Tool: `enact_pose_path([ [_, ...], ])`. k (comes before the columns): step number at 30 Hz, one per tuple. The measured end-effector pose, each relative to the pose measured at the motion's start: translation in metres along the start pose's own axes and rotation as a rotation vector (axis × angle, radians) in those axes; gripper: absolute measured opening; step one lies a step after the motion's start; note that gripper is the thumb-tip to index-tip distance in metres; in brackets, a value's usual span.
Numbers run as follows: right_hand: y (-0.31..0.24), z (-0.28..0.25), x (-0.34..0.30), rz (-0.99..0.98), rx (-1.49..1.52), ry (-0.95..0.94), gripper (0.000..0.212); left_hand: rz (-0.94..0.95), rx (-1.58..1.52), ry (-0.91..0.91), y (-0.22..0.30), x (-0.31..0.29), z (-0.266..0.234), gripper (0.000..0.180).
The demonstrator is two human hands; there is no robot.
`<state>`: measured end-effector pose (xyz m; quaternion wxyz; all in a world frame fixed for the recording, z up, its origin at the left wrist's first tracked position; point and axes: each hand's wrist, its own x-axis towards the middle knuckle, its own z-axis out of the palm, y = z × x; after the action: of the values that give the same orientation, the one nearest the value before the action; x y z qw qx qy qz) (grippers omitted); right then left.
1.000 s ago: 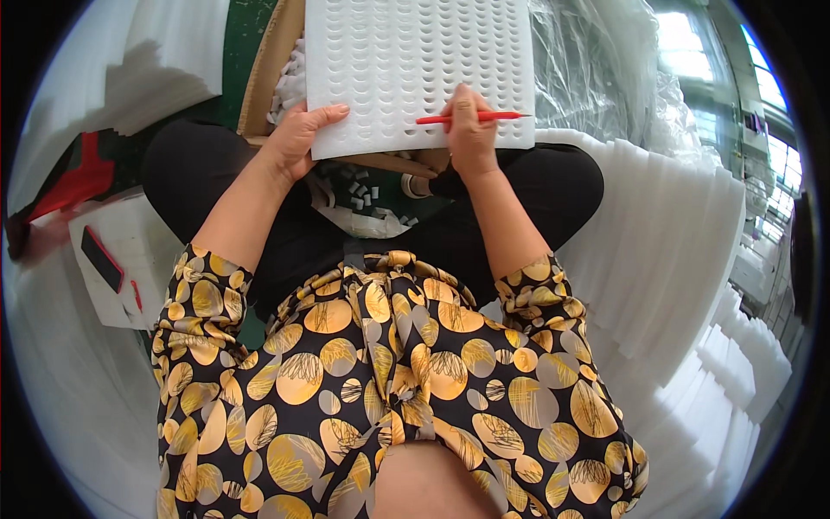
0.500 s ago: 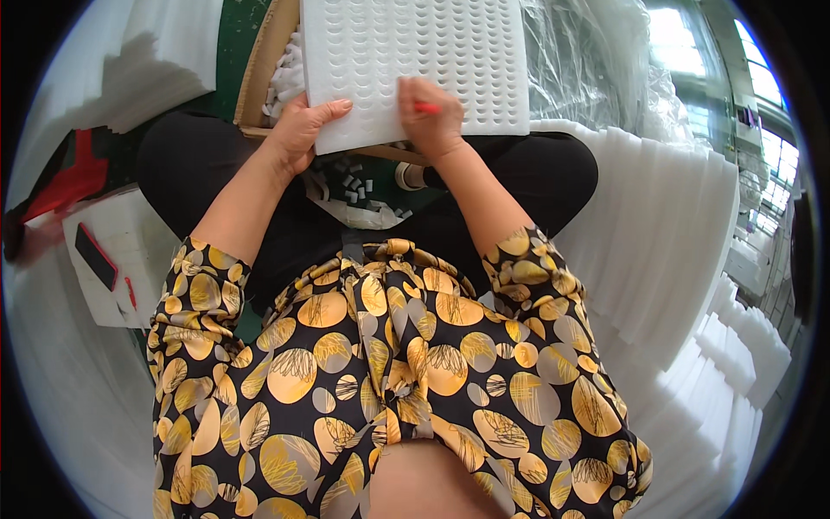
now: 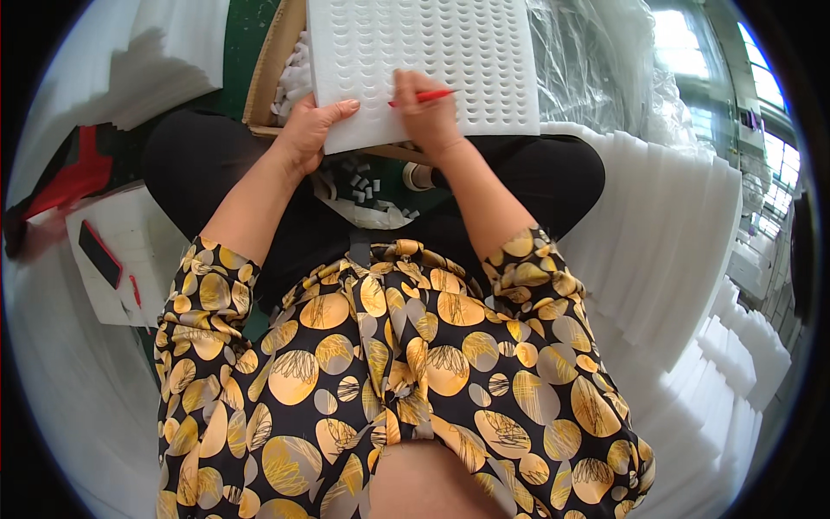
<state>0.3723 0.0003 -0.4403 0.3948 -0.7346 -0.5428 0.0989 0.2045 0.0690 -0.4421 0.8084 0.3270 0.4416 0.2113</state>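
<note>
A white foam sheet with rows of punched slots lies across my knees over a cardboard box. My left hand grips the sheet's near left corner, thumb on top. My right hand rests on the sheet and holds a thin red pen-like tool, its tip pointing right over the slots. Small white foam plugs lie scattered in my lap between my thighs.
Stacks of white foam sheets stand on my right. A white foam block on my left carries a dark phone and a red pen. Clear plastic wrap lies beyond the sheet. A red object sits far left.
The right hand shifted left along the sheet, covered the red tool for a moment, and now shows it again, pointing right. The left hand kept its hold on the corner.
</note>
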Motion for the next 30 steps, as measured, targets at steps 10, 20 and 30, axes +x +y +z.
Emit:
enact_pose_path([
  [10, 0.013, 0.004, -0.012, -0.027, 0.213, -0.019, 0.035, -0.040, 0.000, 0.002, 0.001, -0.001, 0.002, 0.034],
  [20, 0.010, 0.004, -0.010, -0.215, 0.059, 0.019, 0.031, -0.047, -0.001, -0.025, 0.004, -0.002, 0.003, 0.033],
  [30, 0.005, -0.011, -0.022, 0.079, 0.369, -0.081, 0.031, -0.070, -0.009, -0.002, 0.002, -0.001, 0.005, 0.032],
])
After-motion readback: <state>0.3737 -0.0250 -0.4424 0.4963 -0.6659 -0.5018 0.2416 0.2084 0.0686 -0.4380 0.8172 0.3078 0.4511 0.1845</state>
